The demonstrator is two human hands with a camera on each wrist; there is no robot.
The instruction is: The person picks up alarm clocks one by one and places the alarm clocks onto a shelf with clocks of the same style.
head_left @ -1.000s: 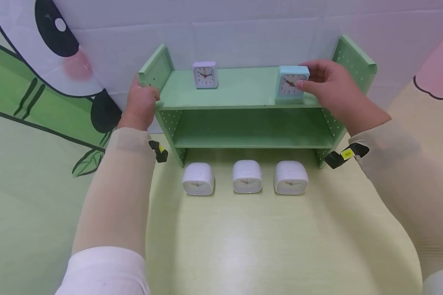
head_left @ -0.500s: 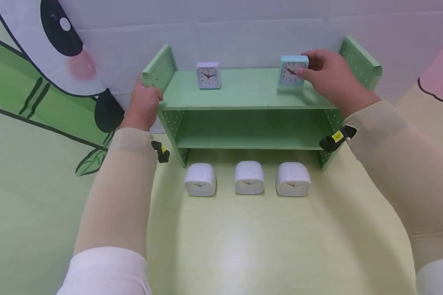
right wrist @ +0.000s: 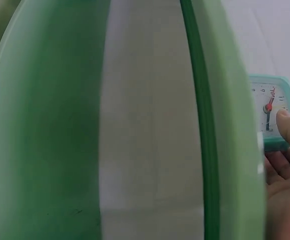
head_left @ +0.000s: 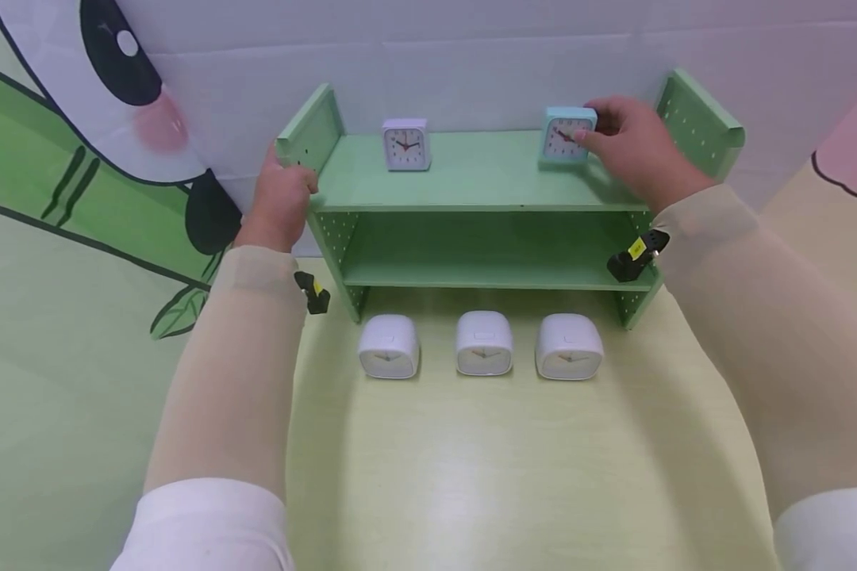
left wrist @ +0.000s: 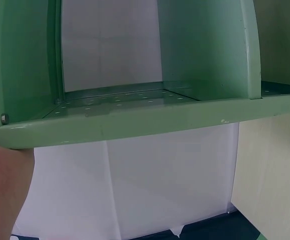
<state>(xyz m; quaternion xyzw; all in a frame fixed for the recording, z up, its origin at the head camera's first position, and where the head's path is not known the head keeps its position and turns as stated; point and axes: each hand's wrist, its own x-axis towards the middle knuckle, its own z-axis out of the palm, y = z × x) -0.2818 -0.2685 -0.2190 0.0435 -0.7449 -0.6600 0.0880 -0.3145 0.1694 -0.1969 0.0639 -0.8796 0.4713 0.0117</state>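
My right hand point(head_left: 630, 147) holds a light blue square alarm clock point(head_left: 559, 147) upright on the right part of the green shelf's top board point(head_left: 478, 186). The thumb lies over the clock's face, the other fingers behind its side; the right wrist view shows this clock point(right wrist: 272, 137) at its right edge. With the left hand point(head_left: 280, 194) I grip the front edge of the shelf's left side panel point(head_left: 307, 131). Part of that hand point(left wrist: 7, 187) shows under the green panel point(left wrist: 134, 125) in the left wrist view. A lilac alarm clock point(head_left: 406, 145) stands on the top board, left of the middle.
Three white rounded clocks, the left one point(head_left: 389, 347), the middle one point(head_left: 484, 343) and the right one point(head_left: 569, 347), sit in a row on the pale table point(head_left: 514, 468) before the shelf. A lower board point(head_left: 493, 254) runs beneath the top one. Behind is a printed cloth backdrop point(head_left: 486, 71).
The right hand has moved the light blue clock back from the top board's front edge, its forearm swinging inward. The left hand keeps its grip on the side panel.
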